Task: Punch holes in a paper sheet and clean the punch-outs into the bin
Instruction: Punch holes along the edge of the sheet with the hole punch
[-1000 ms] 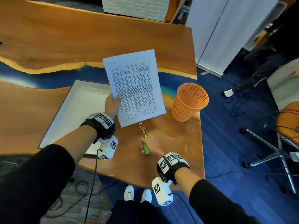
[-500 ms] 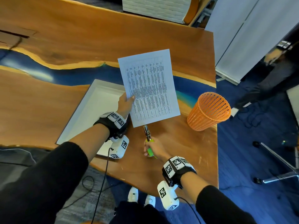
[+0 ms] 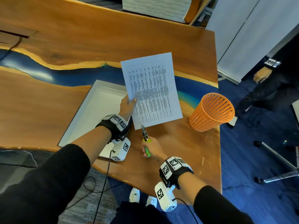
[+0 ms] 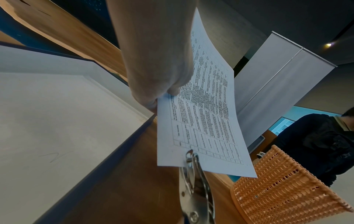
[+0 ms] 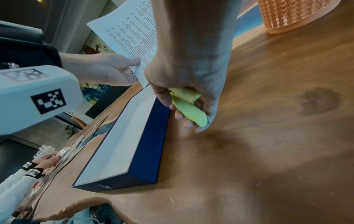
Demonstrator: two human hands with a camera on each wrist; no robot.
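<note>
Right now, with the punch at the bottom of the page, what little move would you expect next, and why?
Probably a squeeze of the green handles. The right hand already grips the hole punch, whose metal head straddles the paper sheet's bottom edge, while the left hand pinches the sheet's side to steady it.

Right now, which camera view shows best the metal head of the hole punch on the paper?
The left wrist view: the hole punch head straddles the paper edge, close up. The head view shows it small; the right wrist view shows only green handles.
</note>
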